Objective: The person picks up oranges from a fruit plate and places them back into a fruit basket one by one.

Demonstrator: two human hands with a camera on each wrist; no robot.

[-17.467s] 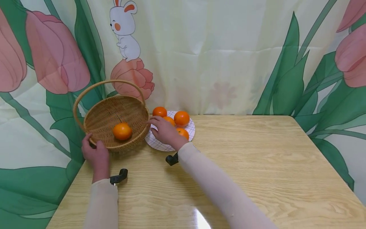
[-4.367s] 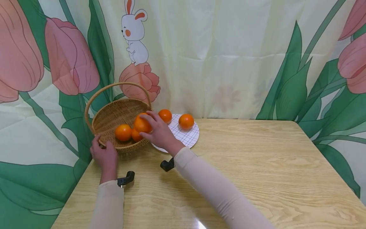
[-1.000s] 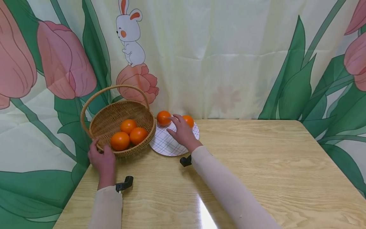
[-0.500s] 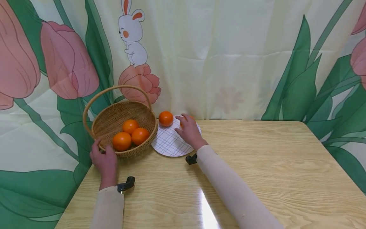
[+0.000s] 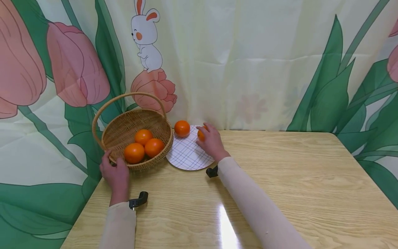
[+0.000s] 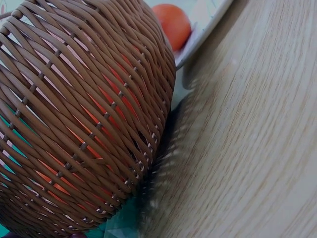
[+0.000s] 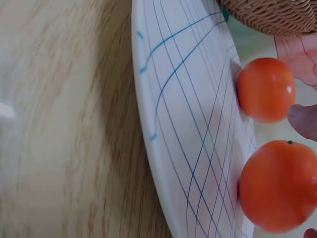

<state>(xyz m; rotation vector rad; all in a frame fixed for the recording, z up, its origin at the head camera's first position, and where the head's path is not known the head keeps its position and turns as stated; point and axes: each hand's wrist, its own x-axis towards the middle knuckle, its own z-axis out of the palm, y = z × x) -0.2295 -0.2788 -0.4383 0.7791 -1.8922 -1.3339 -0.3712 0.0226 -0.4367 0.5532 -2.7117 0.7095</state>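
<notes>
In the head view my left hand (image 5: 115, 176) grips the near left rim of a wicker basket (image 5: 124, 119), which leans back with several oranges visible inside; one orange (image 5: 134, 153) lies nearest that hand. The basket's woven side (image 6: 84, 114) fills much of the left wrist view. My right hand (image 5: 212, 140) reaches over the right orange (image 5: 200, 134) on a round white plate (image 5: 186, 157) with blue lines. In the right wrist view a fingertip (image 7: 304, 121) stands just off that orange (image 7: 277, 186), with spread fingers around it. Another orange (image 5: 182, 128) sits at the plate's back left.
The plate stands close beside the basket's right side. Behind both hangs a printed curtain (image 5: 248, 69), near the back edge of the wooden table (image 5: 280, 173). The basket's tall handle (image 5: 130, 94) arches above its opening.
Earlier, the right hand moved oranges from plate to basket, which now shows more of them. Over the last second it moved right to the plate's right orange. The left hand stayed on the rim.
</notes>
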